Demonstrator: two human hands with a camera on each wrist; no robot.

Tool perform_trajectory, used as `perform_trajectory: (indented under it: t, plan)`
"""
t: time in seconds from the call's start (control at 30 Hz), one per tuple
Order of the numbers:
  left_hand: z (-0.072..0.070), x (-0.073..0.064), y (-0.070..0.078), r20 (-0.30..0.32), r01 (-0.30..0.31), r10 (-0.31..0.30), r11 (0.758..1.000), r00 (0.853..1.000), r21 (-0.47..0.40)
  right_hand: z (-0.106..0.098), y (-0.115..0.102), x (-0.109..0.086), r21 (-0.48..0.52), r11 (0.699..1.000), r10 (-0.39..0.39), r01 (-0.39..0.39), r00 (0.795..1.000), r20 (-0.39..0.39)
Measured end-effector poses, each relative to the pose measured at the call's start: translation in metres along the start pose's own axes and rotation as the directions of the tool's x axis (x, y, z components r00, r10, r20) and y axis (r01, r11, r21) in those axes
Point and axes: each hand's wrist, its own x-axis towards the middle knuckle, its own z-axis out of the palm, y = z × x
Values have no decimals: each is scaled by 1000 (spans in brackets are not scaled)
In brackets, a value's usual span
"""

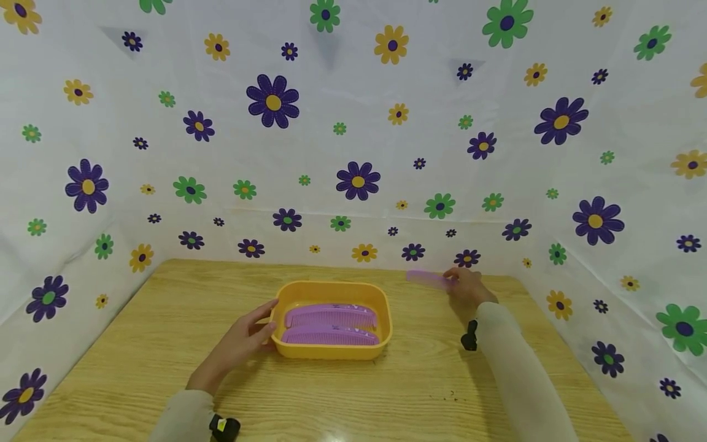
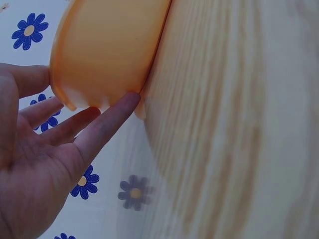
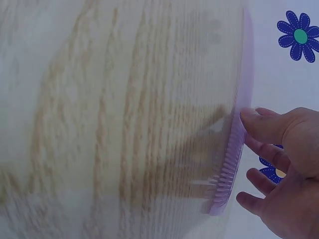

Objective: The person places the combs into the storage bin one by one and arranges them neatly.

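Note:
A yellow plastic basket (image 1: 331, 352) stands mid-table, with two purple combs (image 1: 331, 316) lying side by side in it, teeth toward me. My left hand (image 1: 245, 341) touches the basket's left side; in the left wrist view its fairly straight fingers (image 2: 112, 122) rest against the outer wall, thumb side at the rim. Near the table's back right, my right hand (image 1: 466, 287) pinches one end of a third purple comb (image 1: 425, 278) between thumb and index finger. The right wrist view shows this comb (image 3: 244, 64) low over the wood, its other fingers loosely bent beside it.
The light wooden table (image 1: 182, 307) is enclosed at the back and sides by a white cloth (image 1: 353, 147) printed with flowers. Small dark specks (image 1: 453, 396) lie on the wood at the front right. Each wrist wears a black strap device (image 1: 469, 336).

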Motion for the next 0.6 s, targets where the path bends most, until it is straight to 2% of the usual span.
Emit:
perform_trajectory:
  t: [0.1,0.2,0.33,0.43,0.6]
  plan:
    - [1,0,0,-10,20,-20,1000,1000,1,1,-1,-1,-38,999,-30,29,1000,-6]
    - [0,0,0,-7,6,-6,1000,1000,3,-1,-2,-3,-47,997,-55,55,998,-2]
    - [0,0,-1,6,-24,24,1000,1000,6,-2,-2,-8,11,998,-57,57,998,32]
    - [1,0,-2,-2,-16,16,1000,1000,-4,-3,-2,-12,59,997,-56,53,997,49]
    - [1,0,-1,-7,-1,1,1000,1000,-3,1,0,-16,96,992,-81,80,997,10]
